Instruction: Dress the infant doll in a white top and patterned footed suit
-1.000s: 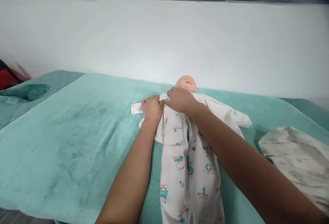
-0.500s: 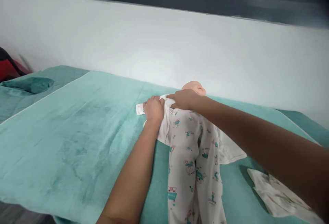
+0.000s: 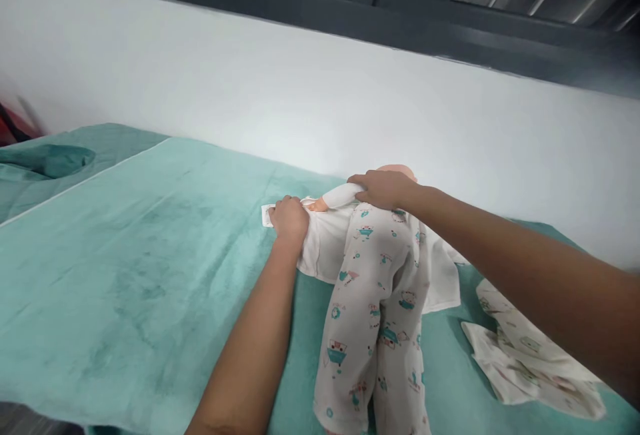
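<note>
A baby doll (image 3: 400,172) lies on a teal towel (image 3: 150,248), partly dressed in a white printed sleepsuit (image 3: 375,268). My left hand (image 3: 290,219) is closed on the sleepsuit's empty left sleeve, pinning it to the towel. My right hand (image 3: 383,188) is wrapped round the doll's upper arm (image 3: 336,198), which points towards my left hand. The doll's small hand shows bare just beside my left hand. The suit's legs hang towards me. My right forearm hides most of the doll's chest and part of its head.
A second printed garment (image 3: 525,355) lies crumpled on the towel at the right. A white wall (image 3: 300,102) runs close behind the doll, with a dark window frame above. A darker green cloth (image 3: 50,158) sits at far left.
The doll's arm has been drawn out of the suit and now shows bare. My right hand moved from the suit's collar onto that arm. The view tilted up and shifted left.
</note>
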Tool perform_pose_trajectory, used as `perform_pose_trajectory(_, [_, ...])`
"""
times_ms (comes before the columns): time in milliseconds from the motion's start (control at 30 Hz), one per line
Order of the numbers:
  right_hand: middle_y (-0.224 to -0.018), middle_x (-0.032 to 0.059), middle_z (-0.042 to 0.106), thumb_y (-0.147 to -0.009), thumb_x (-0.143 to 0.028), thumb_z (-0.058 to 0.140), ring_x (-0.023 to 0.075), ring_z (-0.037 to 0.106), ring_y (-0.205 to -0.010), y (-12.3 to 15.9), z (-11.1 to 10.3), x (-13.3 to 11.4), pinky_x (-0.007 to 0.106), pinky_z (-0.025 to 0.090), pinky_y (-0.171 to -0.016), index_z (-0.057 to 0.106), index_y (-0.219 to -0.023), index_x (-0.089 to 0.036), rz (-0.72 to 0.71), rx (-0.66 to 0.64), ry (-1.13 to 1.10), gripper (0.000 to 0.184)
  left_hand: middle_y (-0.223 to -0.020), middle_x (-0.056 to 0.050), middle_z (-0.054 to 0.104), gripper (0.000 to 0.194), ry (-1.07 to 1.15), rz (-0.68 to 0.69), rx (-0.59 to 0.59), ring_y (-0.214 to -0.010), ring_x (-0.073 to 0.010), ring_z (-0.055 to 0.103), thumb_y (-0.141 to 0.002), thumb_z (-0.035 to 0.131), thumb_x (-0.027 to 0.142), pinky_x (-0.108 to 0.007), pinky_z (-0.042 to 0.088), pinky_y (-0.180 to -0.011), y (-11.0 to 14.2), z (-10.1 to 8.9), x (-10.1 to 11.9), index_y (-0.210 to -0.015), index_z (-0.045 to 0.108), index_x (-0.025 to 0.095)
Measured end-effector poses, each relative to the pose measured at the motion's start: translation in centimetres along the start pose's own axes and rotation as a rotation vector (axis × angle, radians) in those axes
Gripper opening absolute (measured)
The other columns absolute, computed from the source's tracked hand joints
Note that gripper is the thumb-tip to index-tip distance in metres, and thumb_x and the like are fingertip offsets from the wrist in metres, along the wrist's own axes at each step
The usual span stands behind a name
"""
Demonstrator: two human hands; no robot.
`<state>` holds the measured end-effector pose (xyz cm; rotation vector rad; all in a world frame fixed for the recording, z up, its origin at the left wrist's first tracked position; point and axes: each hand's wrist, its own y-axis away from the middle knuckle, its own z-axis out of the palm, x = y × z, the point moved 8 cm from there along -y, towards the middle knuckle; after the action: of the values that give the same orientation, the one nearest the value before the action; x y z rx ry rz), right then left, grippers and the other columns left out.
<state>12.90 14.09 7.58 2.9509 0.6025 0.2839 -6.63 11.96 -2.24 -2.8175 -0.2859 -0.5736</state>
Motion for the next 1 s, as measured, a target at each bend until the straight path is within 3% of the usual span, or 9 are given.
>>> perform_pose_trajectory(300, [-0.126,0.0066,0.068,-0.091,-0.045,0.043,0.0314,0.064,-0.104,-0.2,0.0,2.0,0.043,0.046,-0.082,0.049,-0.143,-0.034,0.119,0.080,-0.078,0.053,-0.114,-0.015,0.062,0.031,-0.006,-0.004,-0.015,-0.112,-0.0299,0.057,-0.092,0.039,0.018,-0.046,0.041,-0.093,0.1,0.2,0.0,-0.105,0.068,0.018])
perform_pose_trajectory(367, [-0.130,0.0063,0.066,-0.091,-0.043,0.043,0.0308,0.063,-0.106,-0.4,0.5,1.0,0.040,0.046,-0.079,0.049,-0.142,-0.034,0.084,0.086,-0.103,0.052,-0.125,-0.014,0.059,0.036,0.069,0.001,0.041,-0.114,-0.0288,0.056,-0.091,0.042,0.017,-0.044,0.043,-0.092,0.3,-0.5,0.2,-0.123,0.060,0.020])
perform_pose_trajectory(433, [-0.128,0.0058,0.066,-0.091,-0.042,0.043,0.0297,0.064,-0.104,-0.9,1.1,-0.4,0.039,0.046,-0.075,0.051,-0.139,-0.034,0.050,0.074,-0.114,0.049,-0.136,-0.012,0.053,0.048,0.126,0.106,0.072,-0.120,-0.0275,0.053,-0.091,0.049,0.020,-0.043,0.042,-0.095,0.6,-1.0,1.2,-0.138,0.048,0.025])
perform_pose_trajectory(533, [-0.116,0.0061,0.071,-0.090,-0.039,0.047,0.0273,0.066,-0.094,-2.2,2.3,-2.4,0.037,0.046,-0.072,0.058,-0.131,-0.032,-0.002,0.007,-0.128,0.043,-0.133,-0.008,0.058,0.049,0.113,0.283,-0.003,-0.123,-0.0284,0.050,-0.091,0.057,0.030,-0.046,0.039,-0.101,0.8,-0.5,2.7,-0.139,0.048,0.031])
perform_pose_trajectory(633, [-0.121,0.0067,0.070,-0.089,-0.039,0.051,0.0283,0.065,-0.101,-3.2,2.5,-3.6,0.038,0.048,-0.079,0.059,-0.130,-0.030,-0.050,0.019,-0.182,0.043,-0.123,-0.008,0.063,0.042,0.068,0.211,0.003,-0.119,-0.0298,0.052,-0.093,0.055,0.032,-0.049,0.038,-0.102,0.3,-0.4,1.9,-0.134,0.053,0.031])
perform_pose_trajectory(733, [-0.134,0.0060,0.064,-0.090,-0.032,0.047,0.0287,0.060,-0.117,-2.6,1.6,-3.2,0.042,0.046,-0.094,0.061,-0.130,-0.026,-0.038,0.162,-0.321,0.042,-0.123,-0.008,0.064,0.041,0.036,0.116,0.047,-0.118,-0.0298,0.052,-0.093,0.055,0.030,-0.050,0.037,-0.103,-0.1,-0.6,0.8,-0.133,0.055,0.032])
perform_pose_trajectory(833, [-0.131,0.0043,0.066,-0.091,-0.025,0.042,0.0252,0.058,-0.122,0.3,1.3,-1.3,0.041,0.042,-0.104,0.066,-0.122,-0.023,0.009,0.383,-0.530,0.039,-0.123,-0.008,0.064,0.040,0.016,0.065,0.051,-0.119,-0.0301,0.051,-0.092,0.056,0.029,-0.050,0.035,-0.104,-0.1,-0.7,0.2,-0.131,0.056,0.033])
perform_pose_trajectory(900, [-0.129,0.0044,0.067,-0.092,-0.029,0.042,0.0251,0.058,-0.121,3.3,2.8,1.1,0.041,0.042,-0.105,0.067,-0.118,-0.024,0.100,0.536,-0.672,0.037,-0.123,-0.009,0.063,0.039,0.005,0.048,0.067,-0.120,-0.0307,0.051,-0.092,0.056,0.029,-0.052,0.034,-0.105,-0.1,-0.9,0.1,-0.130,0.057,0.033])
perform_pose_trajectory(1000, [-0.129,0.0065,0.066,-0.093,-0.035,0.041,0.0271,0.061,-0.117,7.3,7.6,5.0,0.044,0.046,-0.099,0.064,-0.123,-0.024,0.258,0.695,-0.781,0.039,-0.125,-0.008,0.063,0.040,-0.014,0.031,0.077,-0.120,-0.0302,0.051,-0.092,0.054,0.029,-0.054,0.033,-0.108,0.0,-0.7,0.2,-0.131,0.056,0.033])
